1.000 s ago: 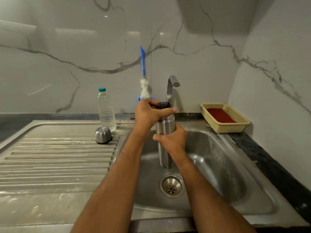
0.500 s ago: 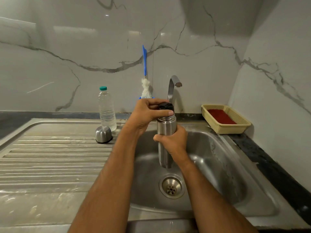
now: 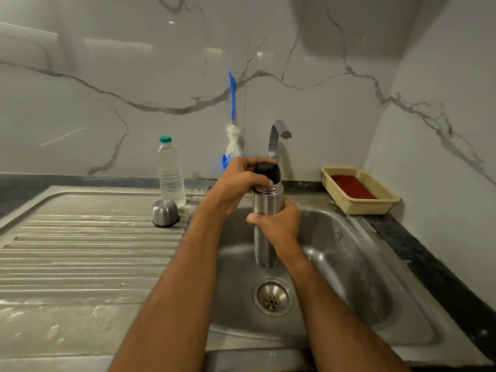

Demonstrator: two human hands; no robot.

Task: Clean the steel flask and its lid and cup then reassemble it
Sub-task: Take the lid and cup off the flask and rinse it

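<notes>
Right hand (image 3: 279, 226) wraps its grip round the upright steel flask (image 3: 265, 208) above the sink (image 3: 349, 264); left hand (image 3: 236, 183) clasps the black lid (image 3: 267, 171) on top. Cup (image 3: 165, 212) sits far left.

Left hand (image 3: 236, 183) grips lid (image 3: 267, 171); right hand (image 3: 279, 224) holds flask (image 3: 265, 202).

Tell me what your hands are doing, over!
Left hand grips black lid. Right hand holds steel flask over sink. Cup waits on drainboard. Nothing blocking.
</notes>
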